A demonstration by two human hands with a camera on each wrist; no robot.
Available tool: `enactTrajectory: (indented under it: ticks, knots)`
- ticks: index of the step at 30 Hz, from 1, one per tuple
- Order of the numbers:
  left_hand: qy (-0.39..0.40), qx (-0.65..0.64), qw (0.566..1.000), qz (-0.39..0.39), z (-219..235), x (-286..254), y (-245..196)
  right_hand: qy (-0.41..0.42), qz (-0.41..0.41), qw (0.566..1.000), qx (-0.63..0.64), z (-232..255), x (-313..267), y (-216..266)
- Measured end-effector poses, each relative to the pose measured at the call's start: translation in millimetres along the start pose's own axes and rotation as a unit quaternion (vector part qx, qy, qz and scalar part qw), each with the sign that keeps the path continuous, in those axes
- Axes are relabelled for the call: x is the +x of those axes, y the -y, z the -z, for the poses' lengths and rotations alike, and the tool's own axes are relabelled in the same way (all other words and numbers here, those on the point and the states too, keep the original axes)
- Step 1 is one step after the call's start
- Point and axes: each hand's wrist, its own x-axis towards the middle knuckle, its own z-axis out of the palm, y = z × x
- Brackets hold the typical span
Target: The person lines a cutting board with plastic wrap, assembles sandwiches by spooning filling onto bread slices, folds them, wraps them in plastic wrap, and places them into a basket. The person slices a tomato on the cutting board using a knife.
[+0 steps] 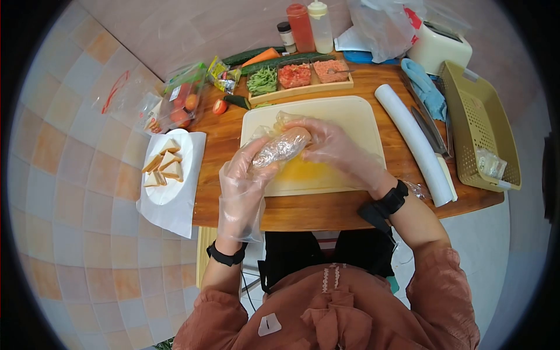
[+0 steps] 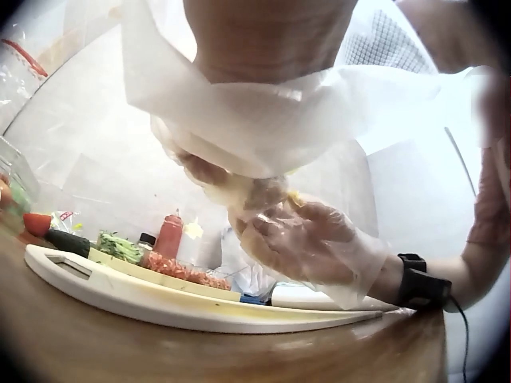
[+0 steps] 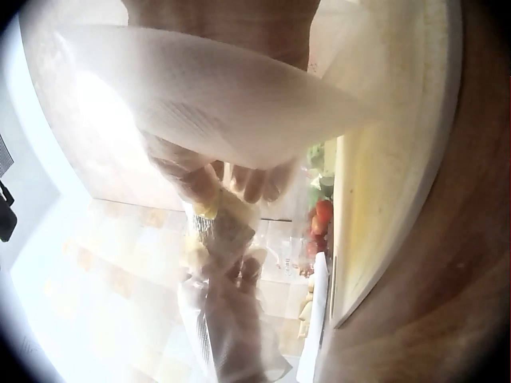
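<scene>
Above the cream cutting board (image 1: 370, 125), both gloved hands hold a short roll wrapped in clear plastic film (image 1: 283, 149). My left hand (image 1: 236, 178) grips the roll's left end, with the thumb below and the fingers on the far side. At the other end, the fingers of my right hand (image 1: 335, 143) curl round the film. The right wrist view shows the shiny wrapped roll (image 3: 223, 231) between the two hands, with some yellow near its top. A yellow smear (image 1: 306, 170) marks the board under the hands. The roll's filling is hidden by film and fingers.
Behind the board, a wooden tray (image 1: 303, 92) holds shredded cucumber and two pinkish-red chopped foods. To the left, a white plate (image 1: 181, 189) carries several sandwich triangles. On the right lie a long white roll (image 1: 414, 146), knives (image 1: 429, 131) and a tan basket (image 1: 513, 157).
</scene>
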Motion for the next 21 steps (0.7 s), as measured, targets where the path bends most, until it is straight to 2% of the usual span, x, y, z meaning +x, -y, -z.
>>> enactTrajectory:
  ticks: [2, 4, 6, 7, 9, 10, 11, 12, 13, 14, 15, 17, 18, 20, 21]
  knots:
    - [-0.019, 0.034, 0.999, -0.035, 0, 0, 2, 0.01, 0.01, 1.0, -0.028, 7, 2, -8]
    - [-0.001, 0.031, 0.998, -0.049, 3, 0, 5, 0.02, 0.019, 0.998, -0.056, 6, 3, -3]
    - [0.02, 0.03, 0.997, -0.064, 4, -1, 8, -0.043, -0.112, 0.993, 0.016, 2, -2, 8]
    - [0.022, 0.036, 0.997, -0.07, 3, -2, 11, -0.044, -0.111, 0.993, 0.018, 1, -5, 10]
    - [0.026, 0.042, 0.996, -0.076, 5, -2, 16, 0.001, -0.068, 0.997, -0.021, 1, -11, 14]
    - [0.06, 0.106, 0.983, -0.134, 7, 0, 19, 0.0, -0.068, 0.997, -0.021, 6, -12, 10]
    - [0.093, 0.17, 0.962, -0.19, 9, 1, 20, 0.072, 0.038, 0.976, -0.202, 12, -11, 4]
    - [0.093, 0.17, 0.962, -0.19, 7, 1, 19, 0.141, 0.142, 0.906, -0.373, 12, -9, 6]
    - [0.074, 0.161, 0.968, -0.18, 3, 1, 16, 0.14, 0.142, 0.906, -0.373, 8, -8, 7]
    - [0.055, 0.152, 0.972, -0.169, -1, 1, 13, 0.098, 0.029, 0.978, -0.18, 1, -7, 8]
    - [0.056, 0.152, 0.972, -0.169, -4, 1, 10, 0.05, -0.085, 0.995, 0.024, -5, -6, 11]
    - [-0.016, 0.003, 1.0, -0.006, -9, 0, 5, 0.039, -0.071, 0.997, 0.012, -2, -2, 2]
    - [-0.015, 0.003, 1.0, -0.006, -9, -1, 2, 0.027, -0.057, 0.998, -0.001, 0, -1, -2]
    - [-0.001, -0.196, 0.973, 0.12, -8, -2, -3, 0.018, -0.028, 0.999, -0.006, 1, 0, -6]
    - [0.0, -0.196, 0.973, 0.12, -7, -3, -7, 0.01, -0.002, 1.0, -0.009, -1, 0, -6]
